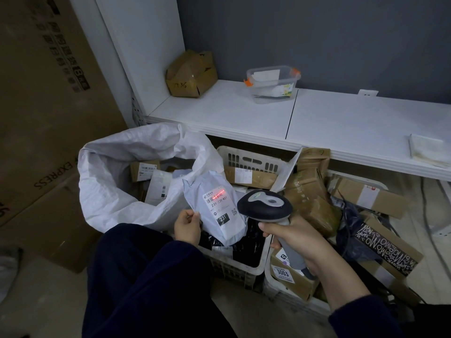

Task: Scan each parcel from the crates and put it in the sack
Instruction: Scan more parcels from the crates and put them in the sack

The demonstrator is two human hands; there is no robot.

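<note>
Left hand (186,224) pinching white parcel (214,208), right hand (292,237) gripping scanner (264,204), sack (109,203) beside crate (251,159), shelf (231,113) above

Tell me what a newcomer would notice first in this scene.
The red scan line glows across the label of the white parcel, which the left hand pinches at centre frame while the right hand grips the scanner beside it. To their left gapes the white sack with parcels already inside; to the right, brown boxes lie heaped in the crates.
</note>
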